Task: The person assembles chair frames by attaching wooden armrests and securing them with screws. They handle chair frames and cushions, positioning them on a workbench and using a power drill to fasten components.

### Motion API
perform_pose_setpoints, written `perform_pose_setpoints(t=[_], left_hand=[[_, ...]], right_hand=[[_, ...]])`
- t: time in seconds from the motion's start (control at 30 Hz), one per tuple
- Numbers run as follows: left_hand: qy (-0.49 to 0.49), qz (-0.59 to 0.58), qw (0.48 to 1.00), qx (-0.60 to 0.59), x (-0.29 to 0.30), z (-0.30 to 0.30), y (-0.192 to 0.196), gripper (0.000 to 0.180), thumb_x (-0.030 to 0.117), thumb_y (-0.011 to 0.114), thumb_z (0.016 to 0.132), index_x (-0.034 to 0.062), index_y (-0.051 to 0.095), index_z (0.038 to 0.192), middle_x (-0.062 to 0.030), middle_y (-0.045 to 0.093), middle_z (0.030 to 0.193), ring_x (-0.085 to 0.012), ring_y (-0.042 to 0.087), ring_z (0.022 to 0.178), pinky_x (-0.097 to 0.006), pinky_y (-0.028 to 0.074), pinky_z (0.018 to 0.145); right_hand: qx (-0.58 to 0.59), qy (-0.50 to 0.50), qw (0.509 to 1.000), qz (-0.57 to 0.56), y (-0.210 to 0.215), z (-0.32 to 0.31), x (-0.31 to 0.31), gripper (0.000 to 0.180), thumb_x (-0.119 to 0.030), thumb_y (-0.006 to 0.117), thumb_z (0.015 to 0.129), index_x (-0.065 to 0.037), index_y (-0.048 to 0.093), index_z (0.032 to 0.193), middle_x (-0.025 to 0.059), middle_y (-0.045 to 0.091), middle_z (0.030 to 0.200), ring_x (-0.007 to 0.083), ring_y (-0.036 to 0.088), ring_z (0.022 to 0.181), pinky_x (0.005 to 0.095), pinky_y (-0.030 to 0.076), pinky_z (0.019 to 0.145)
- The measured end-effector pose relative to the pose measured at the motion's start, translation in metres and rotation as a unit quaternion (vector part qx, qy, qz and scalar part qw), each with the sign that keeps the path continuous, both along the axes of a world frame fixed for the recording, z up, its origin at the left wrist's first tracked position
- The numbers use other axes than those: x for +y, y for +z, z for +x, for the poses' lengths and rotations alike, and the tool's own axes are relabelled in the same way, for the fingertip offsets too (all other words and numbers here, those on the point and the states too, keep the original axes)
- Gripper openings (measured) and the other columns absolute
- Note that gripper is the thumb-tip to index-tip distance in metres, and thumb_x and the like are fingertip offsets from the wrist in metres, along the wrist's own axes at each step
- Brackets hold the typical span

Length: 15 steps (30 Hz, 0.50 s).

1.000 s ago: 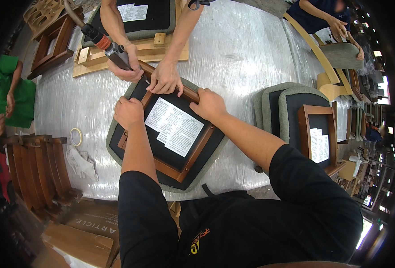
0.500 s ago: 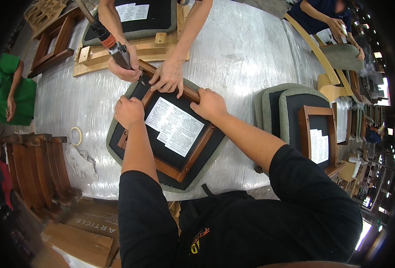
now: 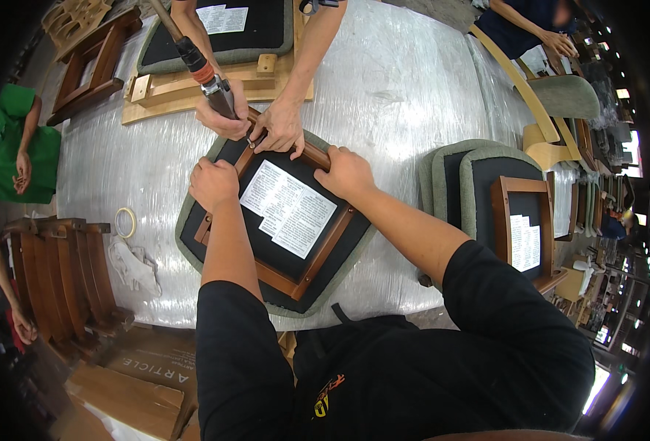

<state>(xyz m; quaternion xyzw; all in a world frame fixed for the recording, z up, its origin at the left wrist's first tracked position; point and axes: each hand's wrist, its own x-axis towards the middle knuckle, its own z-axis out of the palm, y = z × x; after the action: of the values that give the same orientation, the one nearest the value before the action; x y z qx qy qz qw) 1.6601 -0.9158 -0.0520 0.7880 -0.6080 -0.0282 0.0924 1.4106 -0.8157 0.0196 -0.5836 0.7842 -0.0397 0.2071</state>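
In front of me a seat pad (image 3: 351, 246) lies underside up, black with a grey-green upholstered edge. On it rests a brown wooden frame (image 3: 325, 253) around white printed labels (image 3: 290, 211). My left hand (image 3: 215, 185) is closed over the frame's left side. With its fingers curled over the far right corner, my right hand (image 3: 344, 175) grips the same frame. Across from me, a co-worker's hand (image 3: 226, 116) holds a power screwdriver (image 3: 219, 95) with an orange collar, its tip at the far corner. The co-worker's other hand (image 3: 279, 128) touches the far rail, fingers near the tip.
Film covers the table (image 3: 384, 88). To the right are stacked seat pads (image 3: 453, 176) with another wooden frame (image 3: 500, 213). A tape roll (image 3: 126, 223), white gloves (image 3: 134, 268) and brown wooden parts (image 3: 60, 272) are at left. Beyond lies a light wooden jig (image 3: 193, 92). Other people stand nearby.
The co-worker's screwdriver has shifted slightly right, its tip now beside the co-worker's other fingers at the frame's corner. My hands stay put. At far left, another person's arm has come into view.
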Motion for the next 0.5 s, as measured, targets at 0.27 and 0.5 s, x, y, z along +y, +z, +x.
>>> perform_pose_setpoints(t=[0.27, 0.5], left_hand=[[0.0, 0.002, 1.0, -0.007, 0.0001, 0.0001, 0.0008, 0.03, 0.025, 0.054, 0.092, 0.0027, 0.069, 0.106, -0.0169, 0.074, 0.111, -0.0354, 0.068, 0.108, -0.051, 0.052, 0.092], [-0.004, 0.0, 1.0, 0.002, 0.0, 0.0005, -0.0007, 0.029, 0.025, 0.054, 0.092, 0.0032, 0.069, 0.105, -0.0171, 0.074, 0.11, -0.0352, 0.069, 0.107, -0.051, 0.052, 0.091]], right_hand=[[0.002, 0.004, 1.0, 0.002, -0.0005, -0.0004, 0.0016, 0.048, -0.036, 0.076, 0.081, 0.002, 0.067, 0.109, 0.0237, 0.071, 0.102, 0.0401, 0.072, 0.096, 0.0474, 0.058, 0.086], [0.002, 0.002, 1.0, 0.0, -0.0022, -0.0004, 0.0003, 0.049, -0.036, 0.076, 0.082, 0.002, 0.067, 0.111, 0.0237, 0.071, 0.103, 0.0399, 0.072, 0.096, 0.0473, 0.058, 0.087]])
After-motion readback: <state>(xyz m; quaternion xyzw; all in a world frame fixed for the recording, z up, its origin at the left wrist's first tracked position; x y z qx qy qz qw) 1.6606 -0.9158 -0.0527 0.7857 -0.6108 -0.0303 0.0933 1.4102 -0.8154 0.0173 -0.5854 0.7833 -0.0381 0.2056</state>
